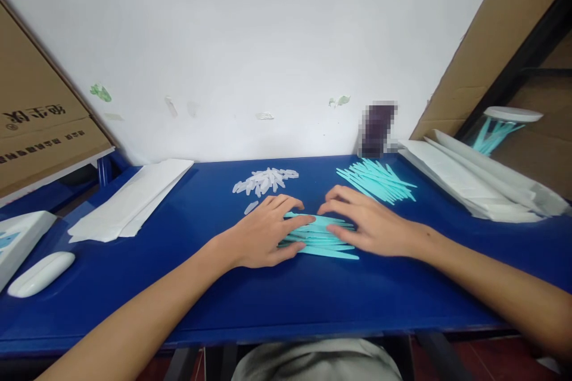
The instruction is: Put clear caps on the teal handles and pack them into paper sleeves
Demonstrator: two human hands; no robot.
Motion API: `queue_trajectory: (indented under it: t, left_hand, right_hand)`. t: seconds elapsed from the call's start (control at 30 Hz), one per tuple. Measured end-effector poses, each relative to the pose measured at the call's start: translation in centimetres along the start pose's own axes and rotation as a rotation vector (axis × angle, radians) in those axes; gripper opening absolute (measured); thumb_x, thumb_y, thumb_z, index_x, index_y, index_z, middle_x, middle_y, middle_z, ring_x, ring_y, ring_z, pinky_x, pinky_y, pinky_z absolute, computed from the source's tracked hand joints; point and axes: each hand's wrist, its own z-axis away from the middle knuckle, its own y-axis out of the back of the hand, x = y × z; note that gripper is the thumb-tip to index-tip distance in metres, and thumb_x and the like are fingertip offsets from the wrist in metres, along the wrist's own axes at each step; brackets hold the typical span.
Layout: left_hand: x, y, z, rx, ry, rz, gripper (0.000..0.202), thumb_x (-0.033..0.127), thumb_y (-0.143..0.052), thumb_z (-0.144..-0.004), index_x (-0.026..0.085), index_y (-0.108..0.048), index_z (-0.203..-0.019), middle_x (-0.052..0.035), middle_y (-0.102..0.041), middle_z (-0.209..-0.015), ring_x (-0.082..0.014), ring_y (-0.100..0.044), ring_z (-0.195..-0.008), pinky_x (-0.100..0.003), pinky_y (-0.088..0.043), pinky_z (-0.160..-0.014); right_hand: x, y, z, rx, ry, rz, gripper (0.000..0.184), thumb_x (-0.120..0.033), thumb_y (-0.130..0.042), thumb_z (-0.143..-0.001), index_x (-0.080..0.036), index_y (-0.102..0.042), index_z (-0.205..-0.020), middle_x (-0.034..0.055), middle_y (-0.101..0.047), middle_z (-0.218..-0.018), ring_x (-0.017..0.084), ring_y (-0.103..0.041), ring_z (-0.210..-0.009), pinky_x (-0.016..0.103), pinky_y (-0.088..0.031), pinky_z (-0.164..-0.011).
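Note:
A pile of thin turquoise plastic sticks with tapering ends [328, 243] lies side by side on the blue table, between my two hands. My left hand [263, 232] rests over the pile's left end, fingers apart and touching the sticks. From the other side my right hand [369, 220] reaches over the right end with its fingers spread and curved. Neither hand is closed around a stick. Behind my left hand is a heap of small translucent white pieces [266, 180], and one loose piece [251, 207] lies nearer the hand.
More turquoise sticks [378, 180] are heaped at the back right. White sheets or bags [134, 199] lie at left, others [473, 181] at right. A white computer mouse [42, 274] sits at far left. Cardboard [44, 107] flanks the table; a pixelated dark object [378, 130] stands by the wall.

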Motion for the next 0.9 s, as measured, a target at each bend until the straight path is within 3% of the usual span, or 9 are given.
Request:
queue_trajectory:
  t: [0.1,0.23,0.43,0.57,0.9]
  left_hand:
    - [0.1,0.0,0.1,-0.05,0.052,0.015,0.054,0.047,-0.049,-0.099,0.023,-0.047,-0.146,-0.0178,-0.046,-0.142,-0.0358,-0.044,-0.129,-0.053,-0.041,-0.102]
    - [-0.1,0.0,0.4,-0.075,0.125,0.083,0.066,0.06,-0.049,-0.096,0.026,-0.04,-0.151,-0.0171,-0.042,-0.148,-0.0379,-0.043,-0.131,-0.055,-0.041,-0.102]
    - [-0.1,0.1,0.4,-0.146,0.127,0.11,0.08,0.072,-0.048,-0.09,0.027,-0.033,-0.155,-0.0187,-0.033,-0.156,-0.0418,-0.036,-0.138,-0.06,-0.037,-0.105]
    - [-0.1,0.0,0.4,-0.143,0.124,0.068,0.077,0.069,-0.047,-0.093,0.024,-0.036,-0.154,-0.0195,-0.033,-0.156,-0.0425,-0.034,-0.14,-0.061,-0.036,-0.106]
    - [-0.5,0.0,0.5,-0.127,0.139,0.057,0.053,0.048,-0.031,-0.105,0.024,-0.04,-0.151,-0.0175,-0.039,-0.151,-0.0366,-0.036,-0.139,-0.056,-0.037,-0.107]
  right_hand:
    - [-1.1,-0.8,-0.1,-0.038,0.048,-0.061,0.038,-0.045,-0.05,-0.097,-0.024,-0.053,-0.129,0.0148,-0.051,-0.133,0.029,-0.056,-0.111,0.046,-0.047,-0.091]
    - [-0.6,-1.2,0.0,-0.073,0.005,-0.1,0.042,-0.049,-0.052,-0.095,-0.025,-0.051,-0.13,0.0157,-0.045,-0.143,0.032,-0.053,-0.119,0.051,-0.047,-0.094]
    - [-0.7,-0.7,0.1,-0.182,0.017,-0.125,0.055,-0.053,-0.05,-0.096,-0.026,-0.042,-0.143,0.0171,-0.034,-0.154,0.035,-0.045,-0.133,0.06,-0.039,-0.105]
    - [-0.8,-0.6,0.2,-0.252,0.04,-0.134,0.067,-0.057,-0.051,-0.094,-0.026,-0.034,-0.151,0.019,-0.027,-0.159,0.038,-0.039,-0.139,0.066,-0.035,-0.107]
    - [-0.3,-1.6,0.1,-0.119,0.008,-0.118,0.047,-0.046,-0.042,-0.101,-0.03,-0.043,-0.145,0.0136,-0.039,-0.153,0.032,-0.047,-0.131,0.058,-0.041,-0.105]
